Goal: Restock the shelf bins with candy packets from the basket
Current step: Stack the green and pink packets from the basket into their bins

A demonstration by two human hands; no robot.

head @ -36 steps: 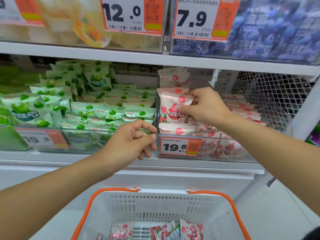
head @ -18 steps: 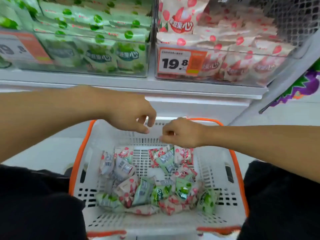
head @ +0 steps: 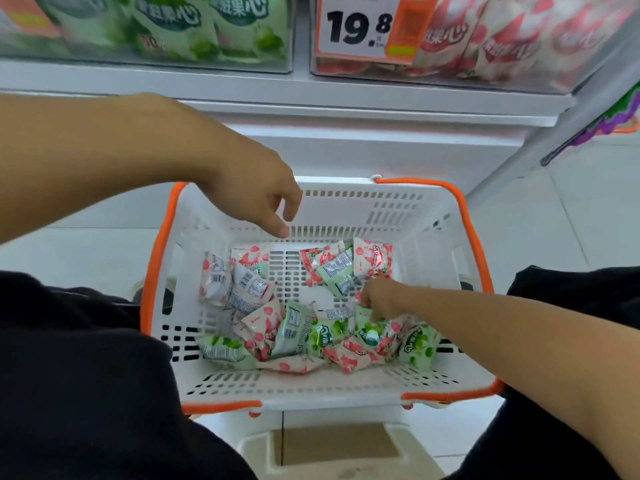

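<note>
A white basket [head: 349, 202] with orange handles sits below me and holds several pink and green candy packets [head: 294, 329]. My left hand [head: 256, 199] hovers over the basket's far left rim, fingers loosely curled and pointing down, holding nothing. My right hand [head: 379, 299] is down inside the basket on the right. Its curled fingers are among the packets beside a green packet [head: 337, 273]; a grip is hidden by the back of the hand. Above, the green shelf bin [head: 173, 32] and the pink shelf bin [head: 502, 39] are full.
A 19.8 price tag [head: 360, 27] hangs on the pink bin's front. The white shelf ledge [head: 311, 95] runs just beyond the basket. My dark-clothed knees [head: 86, 375] flank the basket, which rests on a white stool [head: 332, 445]. A pale tiled floor lies to the right.
My right hand left the pink bin and dropped into the basket among the packets. My left hand came down from the shelf to the basket rim. My view tilted down.
</note>
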